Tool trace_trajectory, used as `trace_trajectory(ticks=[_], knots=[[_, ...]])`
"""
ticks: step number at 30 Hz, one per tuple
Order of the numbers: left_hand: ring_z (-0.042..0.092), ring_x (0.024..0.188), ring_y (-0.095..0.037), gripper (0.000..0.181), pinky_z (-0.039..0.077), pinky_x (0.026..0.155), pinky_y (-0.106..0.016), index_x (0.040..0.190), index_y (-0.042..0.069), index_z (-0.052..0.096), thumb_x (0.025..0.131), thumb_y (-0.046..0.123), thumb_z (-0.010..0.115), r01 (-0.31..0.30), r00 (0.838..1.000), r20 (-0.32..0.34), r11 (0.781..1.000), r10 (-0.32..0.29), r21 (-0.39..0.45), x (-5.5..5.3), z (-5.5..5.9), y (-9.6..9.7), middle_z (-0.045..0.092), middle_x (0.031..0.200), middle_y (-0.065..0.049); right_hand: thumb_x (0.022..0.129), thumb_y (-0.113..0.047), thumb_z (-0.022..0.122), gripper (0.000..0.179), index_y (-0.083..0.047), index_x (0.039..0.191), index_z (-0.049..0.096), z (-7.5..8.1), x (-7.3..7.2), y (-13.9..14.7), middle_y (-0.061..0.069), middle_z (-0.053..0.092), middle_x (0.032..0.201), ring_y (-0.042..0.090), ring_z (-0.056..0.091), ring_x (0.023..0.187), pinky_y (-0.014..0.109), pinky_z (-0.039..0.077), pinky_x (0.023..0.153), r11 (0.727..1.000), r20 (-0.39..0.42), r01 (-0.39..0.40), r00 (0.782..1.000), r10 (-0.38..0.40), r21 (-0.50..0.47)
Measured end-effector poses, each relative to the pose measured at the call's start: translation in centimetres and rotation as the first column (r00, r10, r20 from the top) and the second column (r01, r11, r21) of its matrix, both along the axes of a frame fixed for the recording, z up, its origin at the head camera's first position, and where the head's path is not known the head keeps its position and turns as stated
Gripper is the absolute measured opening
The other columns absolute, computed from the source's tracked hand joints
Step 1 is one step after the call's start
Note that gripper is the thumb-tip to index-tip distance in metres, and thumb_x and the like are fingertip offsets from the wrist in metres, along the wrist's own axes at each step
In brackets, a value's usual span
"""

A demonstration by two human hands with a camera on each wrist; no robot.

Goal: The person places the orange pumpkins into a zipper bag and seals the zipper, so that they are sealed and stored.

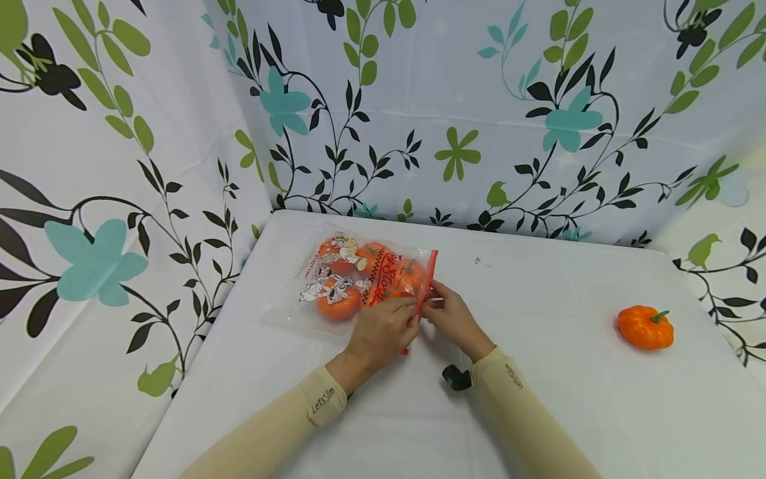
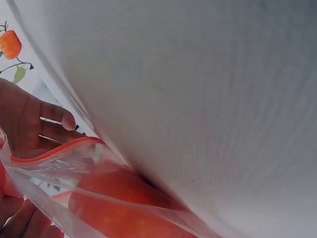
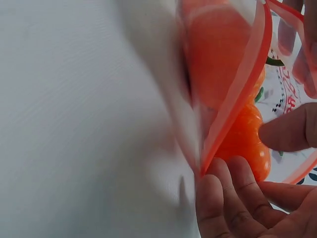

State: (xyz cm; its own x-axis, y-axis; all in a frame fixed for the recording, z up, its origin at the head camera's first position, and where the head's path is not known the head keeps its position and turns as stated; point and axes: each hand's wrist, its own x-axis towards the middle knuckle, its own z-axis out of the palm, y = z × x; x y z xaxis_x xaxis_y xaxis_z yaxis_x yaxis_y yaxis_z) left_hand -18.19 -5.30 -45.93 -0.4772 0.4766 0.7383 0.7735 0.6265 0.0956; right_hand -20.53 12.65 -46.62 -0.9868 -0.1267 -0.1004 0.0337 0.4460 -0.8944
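A clear zip bag (image 1: 293,313) with a red zip edge and printed cartoon figures lies on the table, holding several small orange pumpkins (image 1: 340,303). My left hand (image 1: 383,332) grips the bag near its red edge; in the right wrist view its fingers show at the upper right. At the bag's mouth is my right hand (image 1: 456,319), its fingertips at the red edge (image 3: 237,99). The thumb stands apart from those fingers. Between the parted red edges, a pumpkin (image 3: 245,144) shows inside the mouth.
Another small orange pumpkin (image 1: 645,327) with a green stem sits on the right side of the white-covered table (image 1: 538,399). A leaf-patterned curtain (image 1: 383,113) hangs behind and along the left. A black wrist camera (image 1: 457,377) sits beneath the right wrist.
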Motion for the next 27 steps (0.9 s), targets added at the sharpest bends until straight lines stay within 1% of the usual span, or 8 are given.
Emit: trace_trajectory(ticks=[3,7,13,15,18,22,24,27], knots=[[0.073,0.095,-0.016,0.013,0.058,0.082,-0.026,0.093,0.004,0.078,0.081,0.008,0.076,-0.005,1.000,0.008,1.000,0.005,-0.013,0.0,0.0,0.0,0.076,0.101,-0.007,0.097,-0.014,0.057,0.058,-0.002,0.152,0.041,-0.1,-0.3,-0.3,0.018,0.062,0.126,0.030,0.064,0.110,0.039,0.057,0.084,1.000,-0.008,-0.001,1.000,0.001,-0.006],[0.073,0.096,-0.016,0.012,0.057,0.084,-0.026,0.093,0.004,0.078,0.082,0.008,0.075,-0.006,1.000,0.026,1.000,0.006,-0.026,0.1,0.0,0.0,0.076,0.102,-0.007,0.100,-0.016,0.051,0.050,-0.003,0.149,0.046,0.0,-0.5,-0.8,0.017,0.062,0.125,0.026,0.062,0.104,0.035,0.053,0.083,0.999,-0.010,-0.001,1.000,0.001,-0.045],[0.073,0.094,-0.016,0.011,0.058,0.082,-0.026,0.091,0.003,0.077,0.080,0.007,0.077,0.007,1.000,0.028,1.000,-0.007,-0.020,0.1,0.1,-0.1,0.076,0.101,-0.007,0.102,-0.016,0.042,0.045,-0.003,0.144,0.053,0.2,-0.5,-1.3,0.014,0.061,0.115,0.023,0.054,0.095,0.031,0.045,0.076,0.995,-0.031,0.006,0.999,-0.009,-0.095],[0.073,0.094,-0.016,0.012,0.057,0.082,-0.026,0.091,0.003,0.077,0.080,0.007,0.077,0.010,1.000,0.025,1.000,-0.010,-0.019,0.2,0.1,0.0,0.076,0.102,-0.007,0.101,-0.017,0.041,0.047,-0.003,0.145,0.053,0.2,-0.5,-1.2,0.012,0.061,0.117,0.023,0.053,0.095,0.031,0.044,0.075,0.995,-0.023,0.016,1.000,-0.019,-0.098],[0.073,0.094,-0.016,0.012,0.057,0.082,-0.026,0.091,0.003,0.078,0.080,0.007,0.077,0.012,1.000,0.020,1.000,-0.012,-0.020,0.2,0.1,0.0,0.076,0.102,-0.007,0.101,-0.019,0.041,0.048,-0.004,0.146,0.052,0.2,-0.3,-1.0,0.013,0.061,0.125,0.025,0.054,0.100,0.033,0.046,0.080,0.995,-0.004,0.030,1.000,-0.031,-0.092],[0.073,0.094,-0.017,0.013,0.058,0.083,-0.026,0.092,0.003,0.078,0.079,0.007,0.078,0.016,1.000,0.014,1.000,-0.015,-0.017,0.1,0.2,-0.1,0.076,0.101,-0.007,0.103,-0.024,0.045,0.049,-0.006,0.149,0.048,0.5,0.0,-0.4,0.013,0.058,0.138,0.028,0.057,0.113,0.042,0.048,0.093,0.998,-0.018,0.052,0.998,-0.053,-0.035],[0.073,0.094,-0.017,0.013,0.058,0.082,-0.026,0.092,0.003,0.078,0.079,0.007,0.078,0.014,1.000,0.011,1.000,-0.014,-0.016,0.1,0.1,-0.1,0.076,0.100,-0.007,0.102,-0.023,0.048,0.052,-0.005,0.151,0.044,0.7,0.2,-0.1,0.013,0.054,0.142,0.030,0.056,0.120,0.048,0.047,0.099,0.998,-0.051,0.067,0.997,-0.066,0.022],[0.073,0.093,-0.016,0.013,0.058,0.081,-0.026,0.091,0.003,0.078,0.078,0.007,0.078,0.008,1.000,0.004,1.000,-0.008,-0.018,0.1,0.1,-0.1,0.076,0.099,-0.006,0.101,-0.021,0.052,0.055,-0.004,0.153,0.041,0.8,0.4,0.7,0.013,0.053,0.142,0.031,0.055,0.124,0.051,0.047,0.102,0.987,-0.120,0.103,0.989,-0.088,0.124]])
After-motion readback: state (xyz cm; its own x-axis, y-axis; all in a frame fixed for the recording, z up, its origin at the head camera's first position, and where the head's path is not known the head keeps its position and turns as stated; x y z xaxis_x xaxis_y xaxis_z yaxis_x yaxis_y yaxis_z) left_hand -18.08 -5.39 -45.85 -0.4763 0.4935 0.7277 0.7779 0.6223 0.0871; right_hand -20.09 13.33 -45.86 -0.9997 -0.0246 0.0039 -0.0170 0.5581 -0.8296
